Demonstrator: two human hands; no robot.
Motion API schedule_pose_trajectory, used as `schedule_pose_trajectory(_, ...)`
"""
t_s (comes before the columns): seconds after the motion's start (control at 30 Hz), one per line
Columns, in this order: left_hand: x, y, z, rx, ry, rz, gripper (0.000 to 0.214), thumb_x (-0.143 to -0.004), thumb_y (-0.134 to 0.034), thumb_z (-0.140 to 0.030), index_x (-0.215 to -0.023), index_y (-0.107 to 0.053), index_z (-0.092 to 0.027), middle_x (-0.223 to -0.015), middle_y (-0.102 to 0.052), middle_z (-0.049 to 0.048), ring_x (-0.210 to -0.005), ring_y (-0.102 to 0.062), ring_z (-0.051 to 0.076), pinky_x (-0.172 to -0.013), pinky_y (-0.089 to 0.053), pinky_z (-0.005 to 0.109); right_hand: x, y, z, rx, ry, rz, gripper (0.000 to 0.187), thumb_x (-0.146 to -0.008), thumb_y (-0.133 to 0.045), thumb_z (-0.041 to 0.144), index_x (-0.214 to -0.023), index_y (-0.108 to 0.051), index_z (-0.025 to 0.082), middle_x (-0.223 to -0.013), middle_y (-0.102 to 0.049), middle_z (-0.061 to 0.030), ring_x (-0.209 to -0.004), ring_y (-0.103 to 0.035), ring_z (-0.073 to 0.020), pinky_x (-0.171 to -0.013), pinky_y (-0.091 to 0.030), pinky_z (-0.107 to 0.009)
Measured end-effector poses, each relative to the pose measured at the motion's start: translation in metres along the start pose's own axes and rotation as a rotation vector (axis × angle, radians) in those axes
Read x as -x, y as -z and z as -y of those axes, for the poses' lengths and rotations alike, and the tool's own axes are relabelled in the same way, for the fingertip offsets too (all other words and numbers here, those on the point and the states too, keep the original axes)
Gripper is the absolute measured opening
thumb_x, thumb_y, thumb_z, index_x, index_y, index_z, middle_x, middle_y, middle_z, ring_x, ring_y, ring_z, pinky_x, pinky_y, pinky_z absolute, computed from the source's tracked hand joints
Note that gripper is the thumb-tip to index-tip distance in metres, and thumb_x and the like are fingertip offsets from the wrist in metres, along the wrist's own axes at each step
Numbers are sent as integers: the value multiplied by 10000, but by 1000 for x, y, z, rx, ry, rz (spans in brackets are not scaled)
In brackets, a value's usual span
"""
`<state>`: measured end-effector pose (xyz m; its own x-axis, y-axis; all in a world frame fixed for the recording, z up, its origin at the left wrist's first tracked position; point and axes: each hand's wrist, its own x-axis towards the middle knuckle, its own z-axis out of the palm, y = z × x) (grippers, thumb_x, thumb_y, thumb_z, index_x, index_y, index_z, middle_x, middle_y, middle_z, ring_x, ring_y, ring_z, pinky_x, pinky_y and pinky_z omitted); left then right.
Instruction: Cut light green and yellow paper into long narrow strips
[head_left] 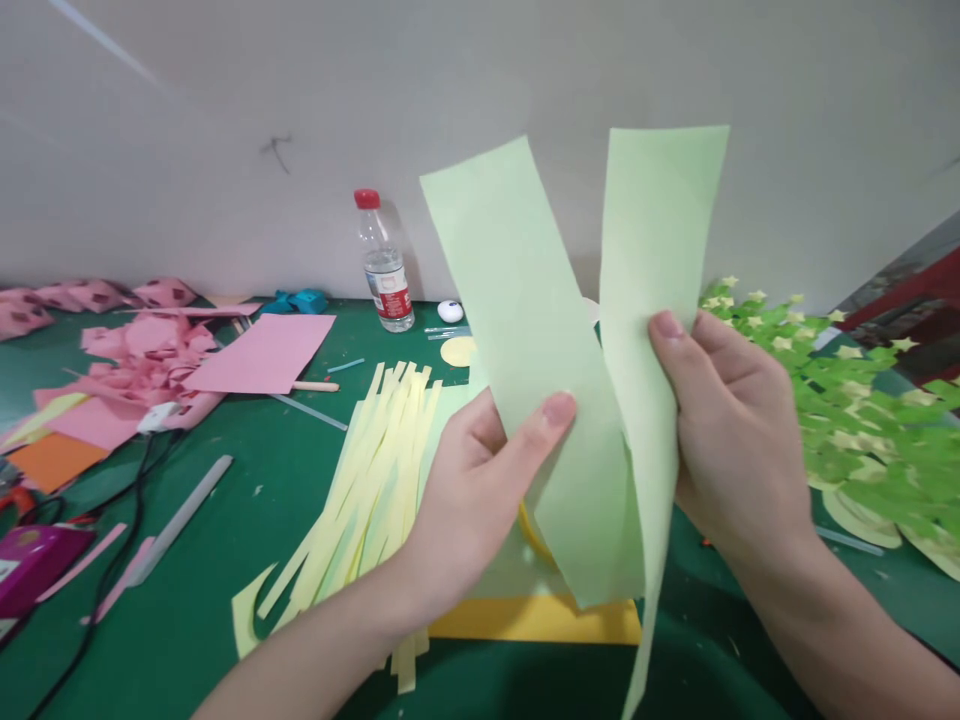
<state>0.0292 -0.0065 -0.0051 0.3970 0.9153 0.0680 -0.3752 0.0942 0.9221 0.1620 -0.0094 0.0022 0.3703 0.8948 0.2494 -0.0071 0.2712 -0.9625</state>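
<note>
My left hand (487, 480) pinches a wide light green paper strip (517, 290), thumb on its front face. A second light green paper strip (656, 220) is gripped by my right hand (731, 420), its lower end curling toward me. Both strips are raised above the table, and their lower parts come close together or overlap. Below them lie more light green paper and a yellow-orange sheet (540, 620), partly covered. A yellow curved edge shows behind the left strip; I cannot make out what it belongs to. Beside my left forearm is a pile of narrow pale yellow strips (375, 470).
A water bottle (386, 270) with a red cap stands by the wall. Pink paper (262, 353) and scraps lie at the left, near a black cable (139, 500) and a purple box (41, 560). Green paper pieces with pale stars (862, 420) fill the right side.
</note>
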Motion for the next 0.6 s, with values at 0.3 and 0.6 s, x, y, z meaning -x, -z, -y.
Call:
schedule_pose_trajectory(0.3,2,0,-1,-63,45,17,266,-682,-721,-236,-932,-629,-228,-930,-709,8,-872,-665,198,-698,-559,246,4,-1,1,78,65,2,321,-828,-527,362,-586,-404,192,-523,-434,56,-429,-368,-59,-355,-319,-164)
schedule_pose_trajectory(0.6,2,1,-1,-70,-18,15,283,-693,-714,-213,-957,-616,-246,-943,-708,-33,-864,-667,158,-703,-566,199,6,2,3,152,170,-27,249,-846,-502,338,-636,-495,205,-548,-486,50,-418,-419,-64,-360,-378,-165)
